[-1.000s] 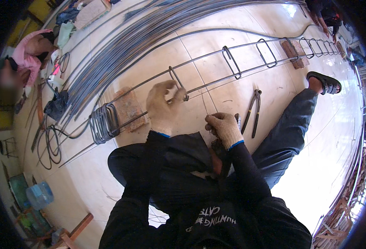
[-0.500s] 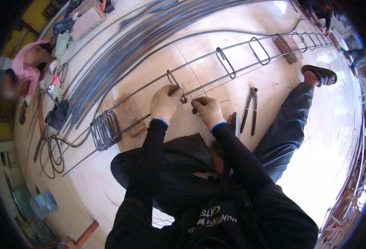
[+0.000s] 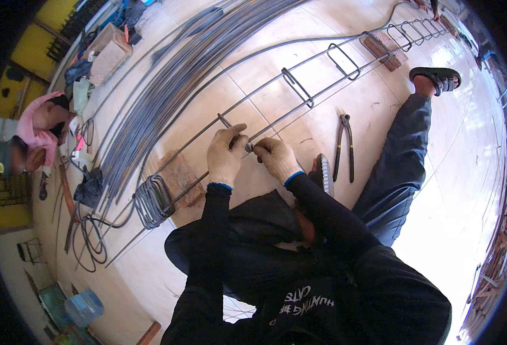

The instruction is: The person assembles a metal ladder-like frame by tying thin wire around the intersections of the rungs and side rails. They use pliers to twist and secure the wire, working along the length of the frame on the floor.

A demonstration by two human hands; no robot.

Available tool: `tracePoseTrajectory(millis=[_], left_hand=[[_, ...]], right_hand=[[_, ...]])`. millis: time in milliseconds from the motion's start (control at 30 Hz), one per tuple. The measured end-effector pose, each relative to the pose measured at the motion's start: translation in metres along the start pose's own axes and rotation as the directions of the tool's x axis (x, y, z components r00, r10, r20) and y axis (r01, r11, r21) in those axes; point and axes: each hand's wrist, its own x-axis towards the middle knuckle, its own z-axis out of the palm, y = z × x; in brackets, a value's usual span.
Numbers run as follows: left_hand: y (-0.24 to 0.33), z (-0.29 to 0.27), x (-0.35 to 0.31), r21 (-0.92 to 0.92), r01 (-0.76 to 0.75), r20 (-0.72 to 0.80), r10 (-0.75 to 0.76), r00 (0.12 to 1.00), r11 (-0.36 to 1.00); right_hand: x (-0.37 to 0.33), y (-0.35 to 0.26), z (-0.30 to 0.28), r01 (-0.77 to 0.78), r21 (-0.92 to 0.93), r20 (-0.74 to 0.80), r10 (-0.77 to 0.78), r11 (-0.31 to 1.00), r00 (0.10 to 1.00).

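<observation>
Across the glossy pale tile floor (image 3: 322, 129), a ladder-like frame (image 3: 300, 87) of slim dark steel stretches lengthwise from lower left to upper right, its near rod (image 3: 282, 118) passing beneath the left hand (image 3: 226, 152). That hand, gloved in coarse knit, curls its fingers around a bent hoop (image 3: 223, 120); the right hand (image 3: 276, 158) pinches its fingers narrow just beside, whether on anything I cannot tell.

Gloved left hand (image 3: 224, 158) and right hand (image 3: 280, 158) nearly meet, the fingers of each grip bent. Left forearm (image 3: 212, 221) close to upright; right forearm (image 3: 332, 214) slants inward. Right leg (image 3: 400, 155) stretched out, left knee (image 3: 177, 246) bent.
</observation>
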Motion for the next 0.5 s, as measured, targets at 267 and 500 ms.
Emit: tracePoseTrajectory(millis=[267,500], left_hand=[[-0.011,0.012,-0.002,0.208,-0.254,-0.138,0.285,0.949,0.945],[-0.009,0.015,-0.006,0.003,-0.097,-0.135,0.097,0.986,0.995]], right_hand=[[-0.029,-0.015,0.011,-0.113,-0.032,-0.092,0.109,0.993,0.99],[-0.022,-0.025,-0.002,-0.099,-0.047,-0.064,0.096,0.994,0.993]])
